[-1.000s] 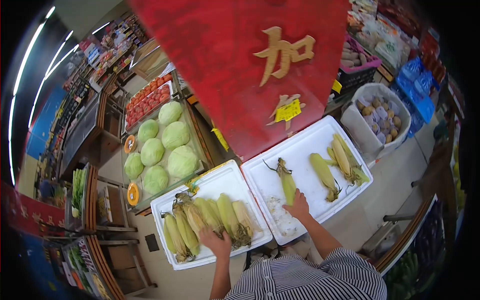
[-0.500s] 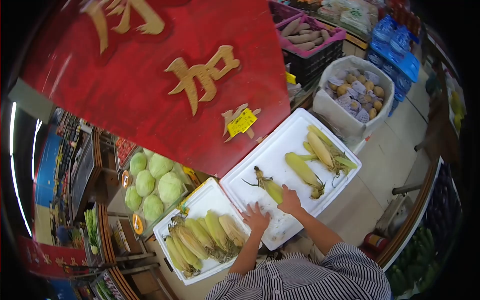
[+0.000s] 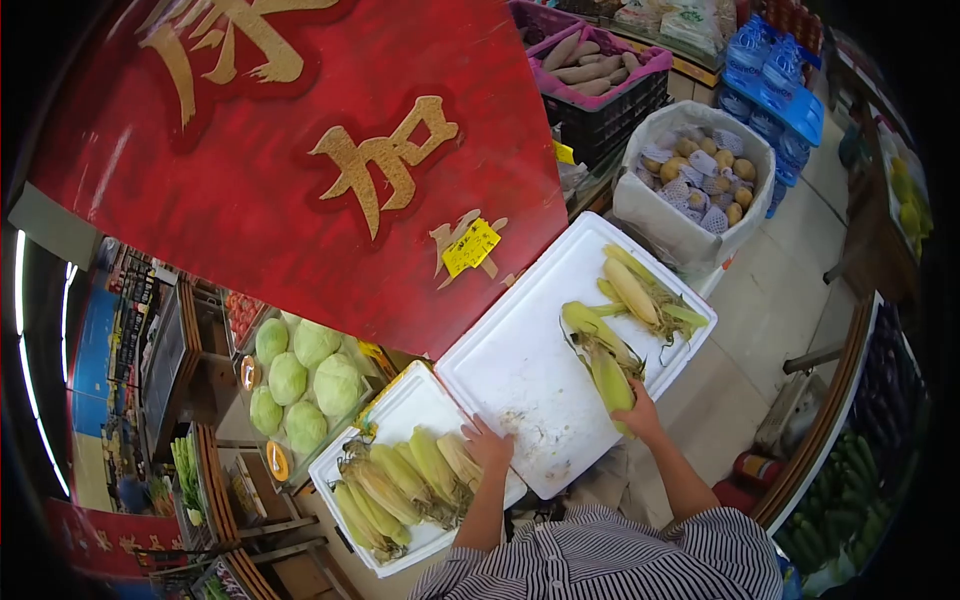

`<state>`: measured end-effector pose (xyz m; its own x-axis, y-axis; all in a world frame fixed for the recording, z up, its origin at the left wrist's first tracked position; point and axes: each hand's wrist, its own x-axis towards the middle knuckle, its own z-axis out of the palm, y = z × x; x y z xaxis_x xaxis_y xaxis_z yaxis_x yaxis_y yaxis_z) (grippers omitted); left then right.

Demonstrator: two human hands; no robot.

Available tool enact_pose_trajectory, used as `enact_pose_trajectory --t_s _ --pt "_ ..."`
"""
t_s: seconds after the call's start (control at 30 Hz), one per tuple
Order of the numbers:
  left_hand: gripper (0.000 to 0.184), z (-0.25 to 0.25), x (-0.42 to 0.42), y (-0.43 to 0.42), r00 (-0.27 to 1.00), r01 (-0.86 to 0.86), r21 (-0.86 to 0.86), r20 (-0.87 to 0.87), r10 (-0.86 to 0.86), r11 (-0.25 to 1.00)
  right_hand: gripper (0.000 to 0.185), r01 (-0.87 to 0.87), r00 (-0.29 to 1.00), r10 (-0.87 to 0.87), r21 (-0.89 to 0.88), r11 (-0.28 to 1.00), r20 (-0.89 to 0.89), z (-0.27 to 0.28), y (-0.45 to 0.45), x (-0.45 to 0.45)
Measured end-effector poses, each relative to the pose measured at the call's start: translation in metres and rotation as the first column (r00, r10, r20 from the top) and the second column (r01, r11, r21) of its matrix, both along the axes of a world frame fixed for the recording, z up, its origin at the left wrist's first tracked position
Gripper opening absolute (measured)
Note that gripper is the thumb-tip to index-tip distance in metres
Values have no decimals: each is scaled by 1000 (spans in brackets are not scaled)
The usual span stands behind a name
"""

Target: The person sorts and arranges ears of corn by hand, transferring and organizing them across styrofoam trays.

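Observation:
My right hand (image 3: 637,408) is wrapped round the lower end of a green-husked corn cob (image 3: 609,383), whose top lies against another cob (image 3: 598,332) on the right white foam tray (image 3: 510,350). Further up that tray lie a partly husked cob (image 3: 630,290) and loose husks. My left hand (image 3: 487,441), fingers spread and holding nothing, is over the edges where the two trays meet. Beside it, the left white tray (image 3: 408,392) bears a row of several cobs (image 3: 385,485) with brown silk.
A red pillar (image 3: 300,180) with gold characters and a yellow tag rises behind the trays. Cabbages (image 3: 305,375) are at the left. A lined box of potatoes (image 3: 700,180) stands at the upper right, near a black crate (image 3: 605,115). Cucumbers (image 3: 830,500) are at the lower right.
My right hand has taken hold of the single cob and carried it right, beside the others. My left hand has moved from the left tray's cobs to the right. The view has shifted.

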<state>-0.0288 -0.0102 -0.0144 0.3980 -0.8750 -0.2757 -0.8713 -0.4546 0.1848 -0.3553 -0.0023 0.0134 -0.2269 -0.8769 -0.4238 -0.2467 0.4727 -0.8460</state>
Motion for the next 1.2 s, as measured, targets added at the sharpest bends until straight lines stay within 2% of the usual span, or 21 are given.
enact_pose_trajectory --t_s 0.1,0.23,0.3,0.43,0.5,0.53,0.63,0.73,0.77,0.83,0.93,1.03,1.13,1.2 --pt "98 -1 4 3 1000 5 -92 -24 -7 996 88 43 994 -45 22 999 104 -8 15 5" --pt "94 7 6 11 992 -7 -87 -127 -4 996 87 30 979 -36 33 999 200 -14 27 17" --pt "90 9 8 14 990 0 -81 -142 -12 997 86 -11 995 11 -5 1000 99 -16 22 23" --pt "82 3 7 25 976 214 -172 -10 -219 962 85 -83 996 81 -61 995 -43 0 -4 29" --pt "80 -2 5 27 958 283 -226 12 -287 932 84 -162 956 112 -172 972 -271 1 -25 29" --pt "79 -1 3 28 955 288 -194 -9 -296 938 83 -205 919 111 -218 954 -378 -1 -35 28" --pt "76 10 -11 31 948 309 -64 -53 -313 949 82 -182 851 20 -259 949 -525 -12 -73 28" --pt "70 2 -13 34 943 333 -1 -12 -333 943 81 -245 841 35 -322 914 -540 -15 -99 23" --pt "68 -3 -12 33 941 336 -13 -18 -337 942 81 -245 867 60 -317 916 -495 -16 -107 19" --pt "62 -7 -10 36 942 332 -29 -33 -333 943 79 -257 908 123 -300 918 -401 -12 -116 15" --pt "56 -13 -8 36 946 320 -50 -46 -322 946 79 -300 851 183 -171 938 -492 -4 -114 15" --pt "55 -15 -8 39 943 330 -82 -10 -332 940 82 -472 693 407 52 880 -596 -5 -112 25" --pt "55 -17 -5 42 937 348 -80 -7 -350 934 87 -465 608 462 183 866 -646 0 -112 36" --pt "58 -20 -3 42 937 349 -87 14 -349 933 89 -465 629 487 209 860 -605 0 -114 34"
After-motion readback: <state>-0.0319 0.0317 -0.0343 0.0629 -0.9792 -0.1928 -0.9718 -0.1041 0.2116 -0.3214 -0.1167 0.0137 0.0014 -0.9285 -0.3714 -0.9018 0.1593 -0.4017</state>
